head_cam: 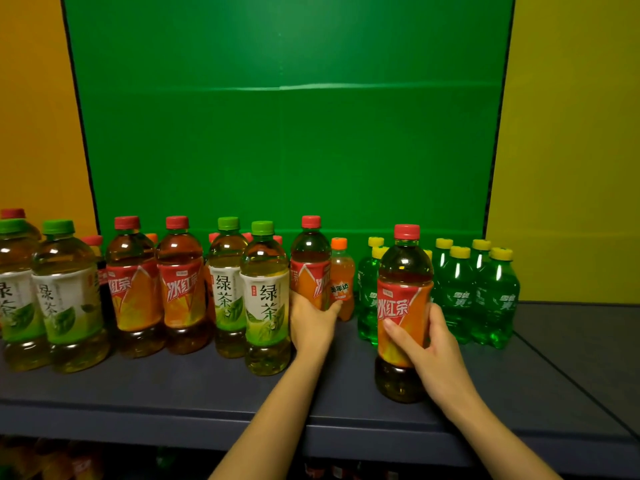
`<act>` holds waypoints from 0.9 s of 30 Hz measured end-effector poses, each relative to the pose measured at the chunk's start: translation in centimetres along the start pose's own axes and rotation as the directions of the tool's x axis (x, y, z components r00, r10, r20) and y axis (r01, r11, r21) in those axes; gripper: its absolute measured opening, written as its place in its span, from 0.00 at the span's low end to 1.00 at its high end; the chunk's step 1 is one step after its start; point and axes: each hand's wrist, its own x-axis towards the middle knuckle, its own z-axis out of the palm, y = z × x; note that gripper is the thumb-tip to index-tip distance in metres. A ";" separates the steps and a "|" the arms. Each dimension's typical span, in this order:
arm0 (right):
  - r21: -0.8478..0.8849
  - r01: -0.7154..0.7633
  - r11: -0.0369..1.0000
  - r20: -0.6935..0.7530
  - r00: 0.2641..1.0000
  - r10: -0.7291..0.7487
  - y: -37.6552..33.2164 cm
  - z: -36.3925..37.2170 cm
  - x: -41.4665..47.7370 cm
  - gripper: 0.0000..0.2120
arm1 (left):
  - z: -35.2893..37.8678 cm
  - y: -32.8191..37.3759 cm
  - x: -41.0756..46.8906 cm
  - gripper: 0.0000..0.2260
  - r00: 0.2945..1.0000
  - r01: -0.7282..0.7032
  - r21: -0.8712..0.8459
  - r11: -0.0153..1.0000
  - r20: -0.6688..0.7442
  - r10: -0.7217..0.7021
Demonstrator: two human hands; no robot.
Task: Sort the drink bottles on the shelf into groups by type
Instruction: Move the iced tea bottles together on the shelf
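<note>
Head camera: nearest, the right hand (429,355) wraps its fingers and thumb round the label of the front iced red tea bottle (403,299), upright near the front edge of the shelf (173,393). Farther back, the left hand (311,323) grips the second iced red tea bottle (310,265) low down, between green tea bottles (265,299) and a small orange soda bottle (341,278). Green soda bottles (485,296) cluster at the right rear.

Red-label bottles (403,306) read 冰红茶; white-label bottles (266,299) 绿茶; orange bottle (341,289) 美年达; green bottles (460,299) 雪碧.
</note>
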 end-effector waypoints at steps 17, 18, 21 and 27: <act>0.081 -0.035 0.996 -0.041 0.998 0.039 1.1 -6.4 0.2 0.22 | -0.4 2.6 -6.5 0.27 0.975 -0.217 -0.054 0.975 -0.053 0.214; 0.076 -0.036 0.996 -0.051 0.998 0.040 1.2 -6.3 0.3 0.24 | -0.9 2.8 -7.1 0.27 0.973 -0.227 -0.064 0.972 -0.054 0.224; 0.058 -0.033 0.998 -0.083 0.996 0.038 1.2 -5.4 0.6 0.37 | -3.1 3.4 -8.6 0.29 0.970 -0.239 -0.092 0.967 -0.067 0.234; 0.160 -0.050 0.986 -0.025 0.998 0.055 0.1 -2.7 0.6 0.34 | -10.4 3.8 -10.2 0.30 0.957 -0.260 -0.058 0.964 -0.146 0.250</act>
